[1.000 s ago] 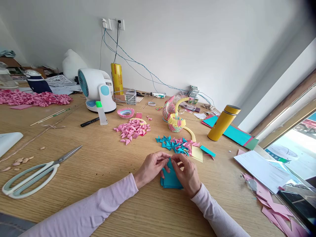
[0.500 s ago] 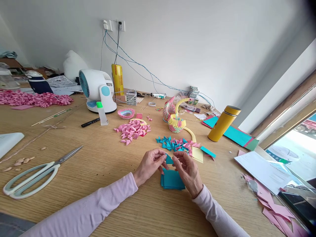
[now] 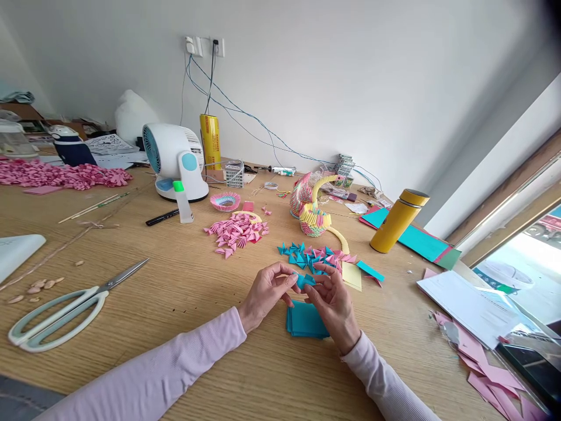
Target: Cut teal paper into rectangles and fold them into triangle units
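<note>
Between my two hands is a small folded piece of blue paper [image 3: 305,281]. My left hand [image 3: 268,290] is closed, pinching its left end between thumb and fingers. On the other side my right hand [image 3: 335,301] pinches the right end, thumb below and index finger raised a little. Just under them a stack of blue paper rectangles [image 3: 307,320] lies on the table, partly covered by my right hand. Beyond my fingers is a pile of blue folded triangles [image 3: 298,255], mixed with pink ones on its right.
Large scissors [image 3: 83,307] lie at the left. Pink folded pieces [image 3: 236,232], a folded-paper model [image 3: 313,216] and a white fan [image 3: 173,161] are farther back. A yellow bottle [image 3: 398,222] stands to the right, with pink paper strips [image 3: 486,365] near the right edge.
The blue paper has turned from a flat triangle to a wider folded shape between my fingers. My right index finger has lifted. The whole view has shifted slightly.
</note>
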Tool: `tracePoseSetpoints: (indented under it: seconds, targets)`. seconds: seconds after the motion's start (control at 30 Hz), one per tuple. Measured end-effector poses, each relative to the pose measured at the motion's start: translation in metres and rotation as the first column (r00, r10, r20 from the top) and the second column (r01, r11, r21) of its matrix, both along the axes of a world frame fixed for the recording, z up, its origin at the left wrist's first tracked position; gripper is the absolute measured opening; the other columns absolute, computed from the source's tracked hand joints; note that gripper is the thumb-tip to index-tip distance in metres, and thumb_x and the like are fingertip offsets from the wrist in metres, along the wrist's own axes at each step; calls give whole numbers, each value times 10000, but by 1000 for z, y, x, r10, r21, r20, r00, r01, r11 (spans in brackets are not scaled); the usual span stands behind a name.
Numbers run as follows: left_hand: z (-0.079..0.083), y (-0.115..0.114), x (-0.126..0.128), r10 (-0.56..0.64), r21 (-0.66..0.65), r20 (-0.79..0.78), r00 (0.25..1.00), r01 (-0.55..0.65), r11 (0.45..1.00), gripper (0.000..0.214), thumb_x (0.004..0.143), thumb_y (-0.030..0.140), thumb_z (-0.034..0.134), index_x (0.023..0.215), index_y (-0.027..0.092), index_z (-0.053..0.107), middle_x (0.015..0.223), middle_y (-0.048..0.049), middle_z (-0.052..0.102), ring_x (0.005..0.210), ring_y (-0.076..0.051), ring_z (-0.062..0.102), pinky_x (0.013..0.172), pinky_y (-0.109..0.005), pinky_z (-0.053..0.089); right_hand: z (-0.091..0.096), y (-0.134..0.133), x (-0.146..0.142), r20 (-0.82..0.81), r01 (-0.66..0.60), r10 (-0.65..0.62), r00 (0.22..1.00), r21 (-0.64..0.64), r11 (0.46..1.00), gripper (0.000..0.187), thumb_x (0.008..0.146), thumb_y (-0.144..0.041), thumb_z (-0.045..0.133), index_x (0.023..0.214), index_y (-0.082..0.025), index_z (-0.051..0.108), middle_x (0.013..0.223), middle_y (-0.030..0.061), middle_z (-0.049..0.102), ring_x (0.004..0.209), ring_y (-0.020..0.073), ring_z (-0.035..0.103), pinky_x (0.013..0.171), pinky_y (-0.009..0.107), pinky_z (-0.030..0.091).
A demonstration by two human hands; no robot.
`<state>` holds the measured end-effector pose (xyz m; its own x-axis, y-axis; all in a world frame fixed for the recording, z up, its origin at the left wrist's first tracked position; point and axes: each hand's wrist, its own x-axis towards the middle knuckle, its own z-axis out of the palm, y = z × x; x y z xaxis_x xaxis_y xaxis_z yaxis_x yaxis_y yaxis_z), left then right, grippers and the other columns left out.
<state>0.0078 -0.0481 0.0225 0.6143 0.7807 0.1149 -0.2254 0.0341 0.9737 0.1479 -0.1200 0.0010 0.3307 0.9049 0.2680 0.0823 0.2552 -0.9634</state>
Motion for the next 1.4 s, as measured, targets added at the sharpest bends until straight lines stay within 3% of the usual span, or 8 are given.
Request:
tracePoseSetpoints:
  seconds: [0.17, 0.4, 0.73, 1.03, 1.4]
  targets:
    - [-1, 0, 0, -53, -25, -18, 998, 53, 998, 269, 761, 339, 657, 866, 124, 534, 695, -22, 583, 658, -157, 609, 432, -205, 494, 2, -1, 2, 26, 38, -38, 999, -10, 999, 445, 784, -376, 670, 1144, -256, 439, 813, -14, 588, 713, 160, 664, 546, 245, 549]
    - [-1, 2, -1, -94, -49, -58, 994, 91, 995, 325, 776, 326, 629, 1018, 111, 608, 939, -83, 614, 710, -158, 625, 444, -215, 519, 0, -1, 5, 148, 58, -58, 987, 6, 998, 346, 820, -362, 626, 1098, -219, 477, 774, -4, 608, 553, 115, 614, 464, 211, 477]
    - [-4, 1, -1, -171, -64, -39, 985, 168, 984, 356, 788, 383, 651, 1016, 110, 635, 970, -101, 660, 792, -225, 688, 533, -256, 566, -4, -1, 10, 208, 26, -21, 978, -24, 999, 265, 849, -394, 574, 1045, -217, 548, 816, 20, 576, 626, 154, 658, 433, 216, 493]
    - [-5, 2, 1, -117, -40, -82, 990, 114, 993, 399, 721, 407, 711, 945, 86, 636, 888, -93, 658, 781, -242, 695, 538, -267, 575, 2, -3, 3, 189, 40, -34, 981, -28, 999, 264, 848, -419, 571, 998, -202, 571, 802, 42, 632, 639, 175, 671, 480, 255, 539]
    - [-12, 1, 2, -119, 108, -147, 982, 136, 985, 273, 766, 340, 667, 925, 126, 611, 861, -61, 640, 719, -188, 678, 547, -268, 578, 4, -3, -1, 349, 98, -92, 933, 1, 995, 143, 844, -273, 536, 963, -202, 570, 791, 33, 653, 597, 156, 648, 503, 255, 504]
